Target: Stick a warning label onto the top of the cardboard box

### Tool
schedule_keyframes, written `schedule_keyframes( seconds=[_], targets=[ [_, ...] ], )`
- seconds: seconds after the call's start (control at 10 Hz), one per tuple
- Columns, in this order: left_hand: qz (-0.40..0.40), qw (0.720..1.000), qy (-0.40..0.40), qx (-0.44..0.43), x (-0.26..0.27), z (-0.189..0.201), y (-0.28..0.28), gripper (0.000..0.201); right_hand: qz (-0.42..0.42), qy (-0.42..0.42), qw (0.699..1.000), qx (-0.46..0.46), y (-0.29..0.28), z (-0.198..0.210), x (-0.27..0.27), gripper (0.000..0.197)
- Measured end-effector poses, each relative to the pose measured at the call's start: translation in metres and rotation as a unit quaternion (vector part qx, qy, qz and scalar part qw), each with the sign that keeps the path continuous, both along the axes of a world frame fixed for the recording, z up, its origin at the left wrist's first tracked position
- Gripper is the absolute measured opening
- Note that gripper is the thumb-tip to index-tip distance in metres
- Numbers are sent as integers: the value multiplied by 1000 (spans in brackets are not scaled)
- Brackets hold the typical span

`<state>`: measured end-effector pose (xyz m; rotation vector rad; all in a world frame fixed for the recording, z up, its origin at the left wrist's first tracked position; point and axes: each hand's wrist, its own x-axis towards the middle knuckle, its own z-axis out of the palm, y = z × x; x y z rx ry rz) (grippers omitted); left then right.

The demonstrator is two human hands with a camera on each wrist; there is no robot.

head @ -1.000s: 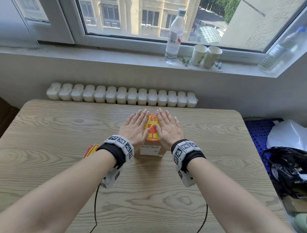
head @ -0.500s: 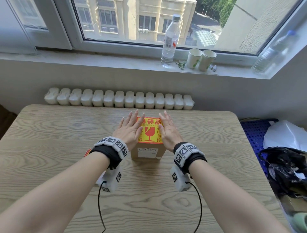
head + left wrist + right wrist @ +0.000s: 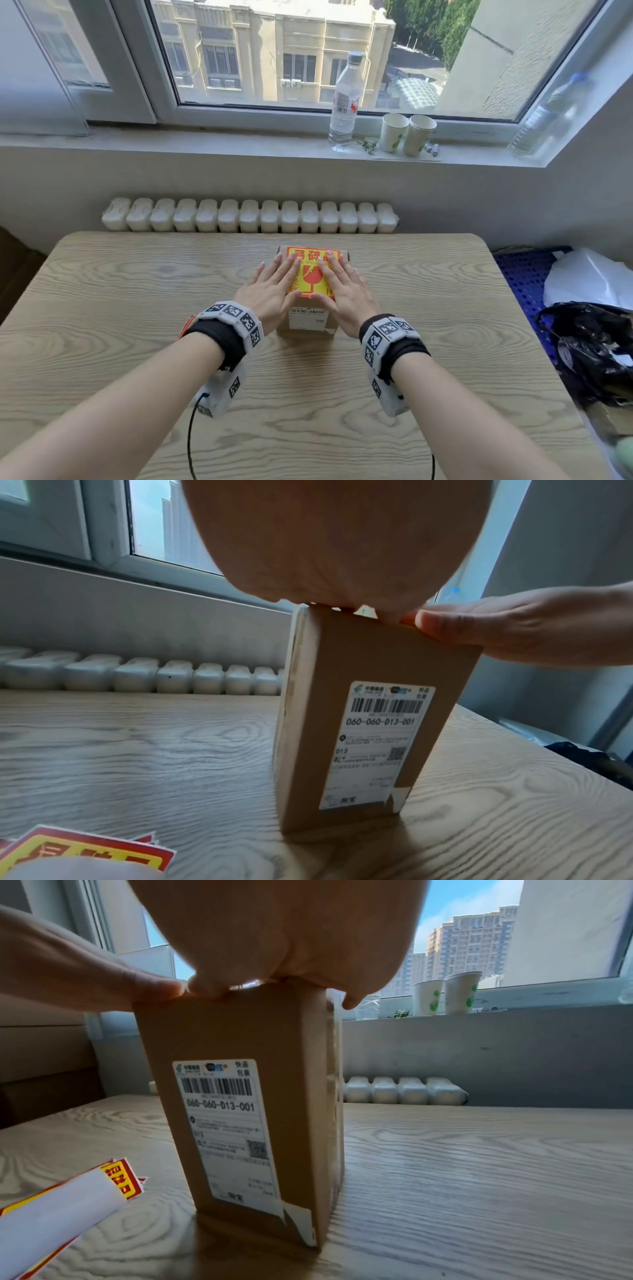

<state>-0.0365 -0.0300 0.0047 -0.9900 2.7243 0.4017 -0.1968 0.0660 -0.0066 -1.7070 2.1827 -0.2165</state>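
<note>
on the bench [image 3: 137, 342], nearer than the cardboard box [image 3: 306, 322] and to its left, lie spare label sheets [image 3: 85, 850], ready for use. the box stands upright in the bench middle, its shipping label [image 3: 226, 1129] on the near side. on top of the box lies the warning label [image 3: 313, 274]. the left hand [image 3: 270, 291] and right hand [image 3: 346, 294] rest flat on it, fingers straight and spread, i think to press the glue down evenly. behind the box is the radiator [image 3: 250, 216].

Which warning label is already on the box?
The warning label under both flat hands on the cardboard box; the spare labels lie loose on the table.
</note>
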Motion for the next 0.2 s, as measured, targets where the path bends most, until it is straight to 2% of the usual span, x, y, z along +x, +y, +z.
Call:
schedule_keyframes(
  seconds=[0.1,0.2],
  targets=[
    [1,1000,16,3,7,8,-4,57,-27,-47,998,-36,11,3,-11,67],
    [21,1000,5,-14,13,22,-10,61,-44,-49,997,-40,19,14,-26,63]
  ],
)
